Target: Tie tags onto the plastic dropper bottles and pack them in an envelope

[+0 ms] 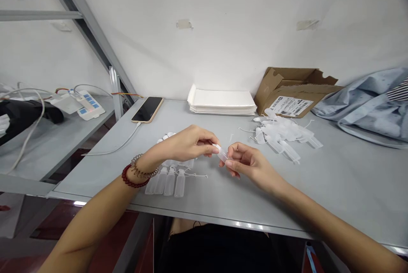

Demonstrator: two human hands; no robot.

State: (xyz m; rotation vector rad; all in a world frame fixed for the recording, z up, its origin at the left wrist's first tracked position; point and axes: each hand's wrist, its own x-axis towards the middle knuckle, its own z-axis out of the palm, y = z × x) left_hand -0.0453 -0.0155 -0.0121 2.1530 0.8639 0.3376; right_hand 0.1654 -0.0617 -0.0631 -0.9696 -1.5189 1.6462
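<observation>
Between my two hands is a small translucent plastic bottle (222, 154) with a white cap, held tilted above the grey table. My left hand (194, 143) pinches it at the cap end. The fingers of my right hand (245, 161) close on its lower end. Under and beside my left wrist, similar small bottles (179, 184) lie side by side in rows, some with thin white ties; my forearm hides part of them. A loose heap of more such bottles (282, 134) lies to the right, ties sticking out.
Along the wall are a stack of white envelopes or sheets (222, 102) and an open cardboard box (295, 92). A phone (147, 109) with a charging cable (111, 153) lies at the left. Pale blue fabric (369, 107) sits at the right. Metal shelf posts (114, 94) edge the left side.
</observation>
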